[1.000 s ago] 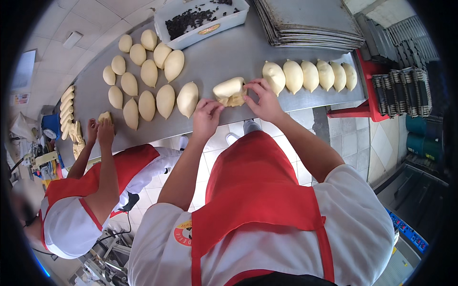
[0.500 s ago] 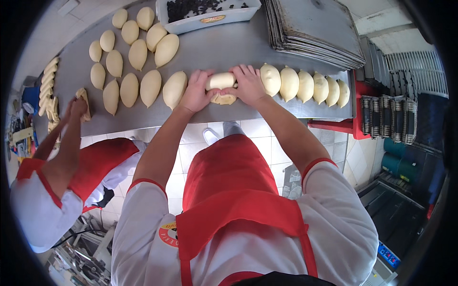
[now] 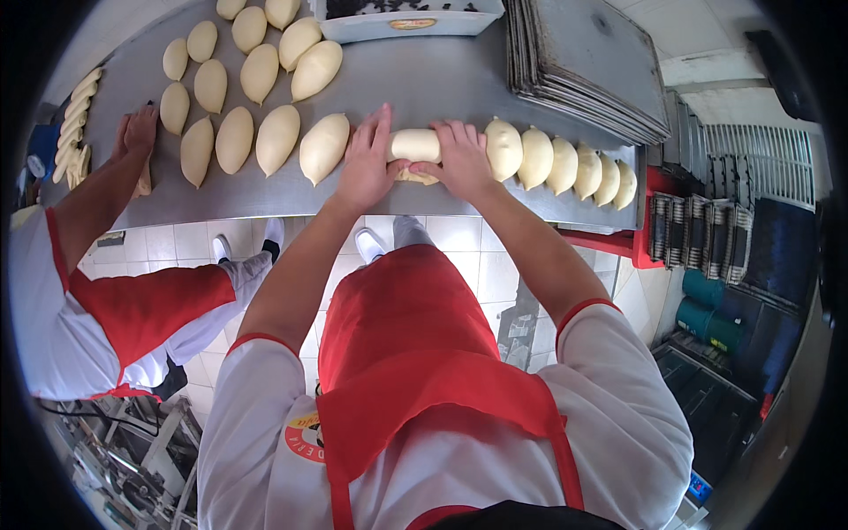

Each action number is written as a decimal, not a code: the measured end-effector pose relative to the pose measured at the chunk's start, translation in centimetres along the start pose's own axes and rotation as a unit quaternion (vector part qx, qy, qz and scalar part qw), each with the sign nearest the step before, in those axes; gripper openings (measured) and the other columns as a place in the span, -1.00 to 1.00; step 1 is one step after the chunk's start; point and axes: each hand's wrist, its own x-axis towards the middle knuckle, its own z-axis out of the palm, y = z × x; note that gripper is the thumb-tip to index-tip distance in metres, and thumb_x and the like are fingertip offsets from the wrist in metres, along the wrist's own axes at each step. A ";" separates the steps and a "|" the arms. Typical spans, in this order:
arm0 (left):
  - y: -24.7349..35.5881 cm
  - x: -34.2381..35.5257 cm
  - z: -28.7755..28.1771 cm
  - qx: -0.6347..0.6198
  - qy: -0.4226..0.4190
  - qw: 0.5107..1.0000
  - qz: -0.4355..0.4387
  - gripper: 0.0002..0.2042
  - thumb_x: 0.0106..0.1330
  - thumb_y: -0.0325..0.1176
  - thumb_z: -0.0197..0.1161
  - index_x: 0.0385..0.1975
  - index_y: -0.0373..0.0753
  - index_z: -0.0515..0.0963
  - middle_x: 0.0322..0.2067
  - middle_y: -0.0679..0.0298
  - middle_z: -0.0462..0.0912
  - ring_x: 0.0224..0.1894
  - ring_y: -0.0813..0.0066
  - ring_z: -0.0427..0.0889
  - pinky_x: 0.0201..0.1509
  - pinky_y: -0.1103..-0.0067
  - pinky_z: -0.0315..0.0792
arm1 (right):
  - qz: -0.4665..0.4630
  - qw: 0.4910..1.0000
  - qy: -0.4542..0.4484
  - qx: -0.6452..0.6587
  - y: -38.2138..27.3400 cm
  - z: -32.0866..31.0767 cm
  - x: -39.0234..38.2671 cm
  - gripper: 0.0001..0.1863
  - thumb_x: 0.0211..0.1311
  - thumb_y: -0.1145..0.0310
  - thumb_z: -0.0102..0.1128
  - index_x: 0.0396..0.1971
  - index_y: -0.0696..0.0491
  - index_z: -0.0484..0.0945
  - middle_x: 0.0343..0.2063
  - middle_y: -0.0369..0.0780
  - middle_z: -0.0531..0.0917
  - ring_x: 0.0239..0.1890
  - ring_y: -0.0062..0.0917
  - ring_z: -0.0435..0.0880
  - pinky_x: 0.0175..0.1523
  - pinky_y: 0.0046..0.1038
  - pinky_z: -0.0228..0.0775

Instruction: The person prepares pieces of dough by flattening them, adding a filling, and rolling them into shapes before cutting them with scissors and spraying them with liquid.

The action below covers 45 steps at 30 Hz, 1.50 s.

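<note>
A pale roll of dough lies crosswise on the steel table between my hands, with a loose flap of the same dough on its near side. My left hand is round the roll's left end, fingers stretched away from me and thumb along the near side. At the other end my right hand curves over the roll, its thumb meeting the near side too. A smooth oval dough piece lies just left of my left hand. Close by my right hand rests another dough piece with pointed ends, first in a row.
Several dough ovals cover the table's left part. At the back stand a white tub with dark bits and a stack of metal trays. A co-worker's hands press dough at the left. Pans stand at the right.
The near flap shows less, tucked closer under the roll. My left fingers have straightened. The co-worker's hands have reached farther over the table. The whole view has shifted slightly.
</note>
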 end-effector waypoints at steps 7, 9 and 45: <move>-0.6 -0.9 -1.3 -0.075 -0.126 0.989 0.024 0.10 0.18 -0.21 0.58 0.64 -0.27 -0.05 0.03 0.12 0.72 0.28 0.01 0.52 0.63 0.04 0.09 | 0.002 1.000 -0.007 0.004 -0.4 -0.8 -0.1 -0.02 -0.12 -0.24 0.65 0.24 0.03 0.51 0.11 -0.14 0.51 0.22 -0.16 0.45 0.29 -0.13 0.22; -0.4 0.1 -0.3 -0.041 -0.096 0.994 0.016 0.07 0.17 -0.25 0.58 0.63 -0.26 0.00 0.06 0.09 0.66 0.20 -0.02 0.54 0.61 0.06 0.14 | 0.019 1.000 0.018 -0.011 -0.1 0.4 0.3 -0.01 -0.11 -0.25 0.64 0.27 0.03 0.48 0.14 -0.13 0.51 0.24 -0.14 0.44 0.31 -0.10 0.22; -0.2 -0.9 1.2 0.083 -0.065 0.994 0.039 -0.36 0.21 -0.11 0.55 0.21 -0.31 0.49 0.22 0.00 0.56 0.37 -0.02 0.47 0.66 0.01 0.02 | 0.037 0.995 0.089 0.030 -0.3 1.3 -1.3 -0.01 -0.04 -0.24 0.61 0.30 0.08 0.49 0.18 -0.08 0.49 0.18 -0.13 0.49 0.30 -0.10 0.33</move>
